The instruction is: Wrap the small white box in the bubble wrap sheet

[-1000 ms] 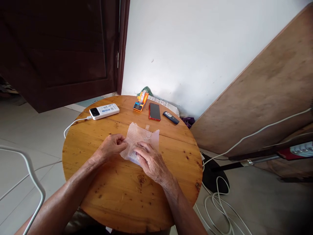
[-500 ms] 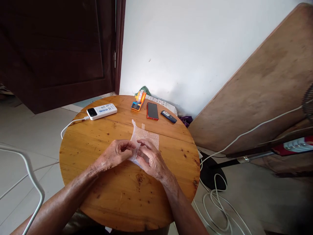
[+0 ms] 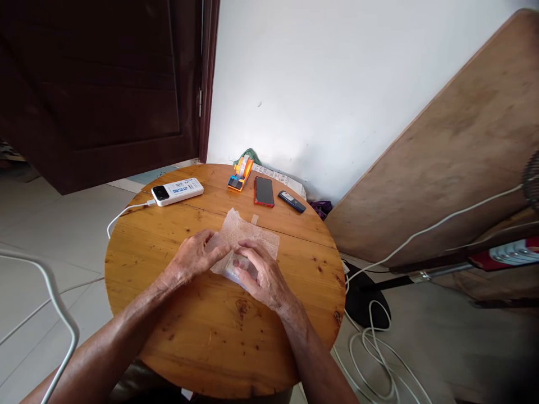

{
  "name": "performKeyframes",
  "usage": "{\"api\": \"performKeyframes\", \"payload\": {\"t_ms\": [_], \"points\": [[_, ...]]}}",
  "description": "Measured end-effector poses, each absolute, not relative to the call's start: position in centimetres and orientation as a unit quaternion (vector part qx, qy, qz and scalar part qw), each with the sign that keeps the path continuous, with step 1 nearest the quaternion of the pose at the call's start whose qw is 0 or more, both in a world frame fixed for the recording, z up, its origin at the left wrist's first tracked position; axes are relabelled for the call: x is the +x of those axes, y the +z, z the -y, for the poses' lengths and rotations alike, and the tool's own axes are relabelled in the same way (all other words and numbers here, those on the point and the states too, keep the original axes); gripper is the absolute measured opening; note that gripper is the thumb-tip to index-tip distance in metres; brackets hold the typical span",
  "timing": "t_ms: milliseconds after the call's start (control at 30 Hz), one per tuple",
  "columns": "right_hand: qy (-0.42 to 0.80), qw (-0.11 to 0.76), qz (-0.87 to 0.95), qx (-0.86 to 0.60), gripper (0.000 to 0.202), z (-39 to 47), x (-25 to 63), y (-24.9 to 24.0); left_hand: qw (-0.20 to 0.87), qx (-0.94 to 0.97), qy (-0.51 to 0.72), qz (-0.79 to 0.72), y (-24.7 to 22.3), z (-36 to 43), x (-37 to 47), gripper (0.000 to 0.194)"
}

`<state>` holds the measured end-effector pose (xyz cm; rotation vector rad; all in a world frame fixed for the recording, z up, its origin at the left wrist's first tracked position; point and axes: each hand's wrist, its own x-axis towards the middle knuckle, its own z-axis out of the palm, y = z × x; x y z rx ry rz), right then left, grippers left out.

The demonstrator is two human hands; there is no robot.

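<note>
I have the translucent, crinkled bubble-wrap sheet (image 3: pixel 248 229) lying on the round brown wooden bench (image 3: pixel 189 336); my left hand (image 3: pixel 193 257), thumb parted from fingers, meets its left edge, my right hand (image 3: pixel 263 275) arches loosely spread over it, probably steadying it.

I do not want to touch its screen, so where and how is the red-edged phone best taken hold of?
Probably best to grip the phone by its long edges at mid-length, coming from above, from the bubble wrap side. It lies flat, screen up; its narrow width should suit a pinch, and bare table shows between it and the wrap.
</note>
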<state>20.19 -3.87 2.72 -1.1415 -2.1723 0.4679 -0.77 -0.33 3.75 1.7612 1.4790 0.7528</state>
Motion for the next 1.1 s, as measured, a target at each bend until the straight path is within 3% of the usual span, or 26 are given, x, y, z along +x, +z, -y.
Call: {"api": "performKeyframes", "payload": {"t_ms": [233,500,633,833,967,1100], "points": [[0.179,0.282,0.836,-0.434,0.032,3.9,20.1,2.9,0.383,0.682,0.204,-0.589,2.8,-1.1,-1.3,0.031],[0.151,0.239,0.858,-0.429,0.035,3.7,20.0,2.9,0.251,0.726,0.116,-0.63,2.8,-1.0,0.2,0.009],[0.129,0.204,0.869,-0.432,0.033,3.3,19.8,3.8,0.247,0.714,0.151,-0.637,2.2,-0.8,0.4,0.004],[0.145,0.161,0.891,-0.399,0.032,2.7,19.5,4.4,0.41,0.651,0.315,-0.556,1.4,-0.6,0.2,0.014],[0.155,0.18,0.891,-0.387,0.031,2.7,19.3,4.3,0.582,0.566,0.307,-0.496,1.8,-0.5,0.3,0.015],[0.182,0.212,0.875,-0.396,0.031,2.9,19.3,3.9,0.624,0.541,0.313,-0.47,2.8,-0.2,0.6,0.02]]}}
